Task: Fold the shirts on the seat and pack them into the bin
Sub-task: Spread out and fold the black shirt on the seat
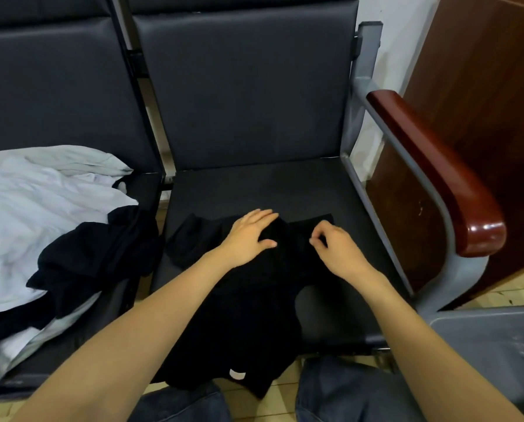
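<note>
Left hand (248,236) flat, fingers spread, on limp black shirt (248,300); right hand (333,248) seemingly pinches its fabric.

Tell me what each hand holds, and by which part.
The right hand pinches the black shirt by its fabric near the far edge; the left hand lies flat on it, gripping nothing.
</note>
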The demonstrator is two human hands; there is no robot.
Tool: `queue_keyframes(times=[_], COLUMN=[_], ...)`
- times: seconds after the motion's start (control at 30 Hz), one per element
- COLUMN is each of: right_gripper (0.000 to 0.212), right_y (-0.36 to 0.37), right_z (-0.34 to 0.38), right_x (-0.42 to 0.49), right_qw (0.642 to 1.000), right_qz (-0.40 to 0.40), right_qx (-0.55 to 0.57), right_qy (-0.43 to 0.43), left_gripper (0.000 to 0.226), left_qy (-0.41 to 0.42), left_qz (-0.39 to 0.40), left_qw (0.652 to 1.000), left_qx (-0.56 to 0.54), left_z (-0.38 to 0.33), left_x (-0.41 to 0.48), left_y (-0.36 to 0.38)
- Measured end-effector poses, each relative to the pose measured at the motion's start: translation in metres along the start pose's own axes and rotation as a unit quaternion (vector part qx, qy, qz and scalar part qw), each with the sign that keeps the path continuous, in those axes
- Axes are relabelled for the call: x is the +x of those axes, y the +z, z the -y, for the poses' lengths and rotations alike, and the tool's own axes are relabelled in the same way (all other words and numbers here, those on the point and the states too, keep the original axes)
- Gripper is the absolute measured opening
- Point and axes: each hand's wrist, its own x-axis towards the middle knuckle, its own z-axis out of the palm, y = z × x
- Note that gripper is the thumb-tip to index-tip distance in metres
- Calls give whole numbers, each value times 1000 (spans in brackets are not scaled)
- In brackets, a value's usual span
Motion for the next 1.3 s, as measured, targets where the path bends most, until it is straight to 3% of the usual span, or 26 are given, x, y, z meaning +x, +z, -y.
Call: queue_keyframes(times=[0.13,0.27,0.4,0.63,0.77,0.83,0.93,1.0,1.07,1.1,1.2,1.3], right_gripper=[5,13,26,19,22,23,23,21,18,16,14,13], right_y=[-22,-53,-67,-72,-87,-95,-102,-105,-105,-103,-95,-90], right_z=[6,8,6,20,30,33,38,44,51,53,56,55], right_x=[-4,-5,-3,-12,-15,-15,-14,-14,-14,-14,-16,-12], right_qw=[992,989,991,989,984,978,968,955,938,932,917,897], right_qz=[53,21,28,-91,-160,-202,-244,-252,-247,-244,-240,-237], right_qx=[69,57,0,21,14,26,65,151,239,263,311,362], right_qy=[-89,-133,-130,-111,-77,-48,-6,29,51,53,65,93], left_gripper=[71,28,16,7,5,10,22,21,27,29,16,14], left_qy=[77,100,69,13,0,-15,-64,-101,-137,-164,-224,-241], left_qz=[76,-42,-36,-64,4,47,63,43,13,-20,-144,-218], left_qw=[994,994,994,983,984,990,994,970,954,959,964,913], left_qx=[-10,16,-81,-173,-180,-135,64,216,265,229,-17,-246], left_z=[-23,-17,-3,-7,-3,6,27,40,49,52,52,44], left_x=[19,16,-12,-61,-81,-89,-96,-102,-110,-113,-117,-108], left_y=[-1,-23,-51,-74,-82,-87,-94,-99,-101,-101,-100,-104])
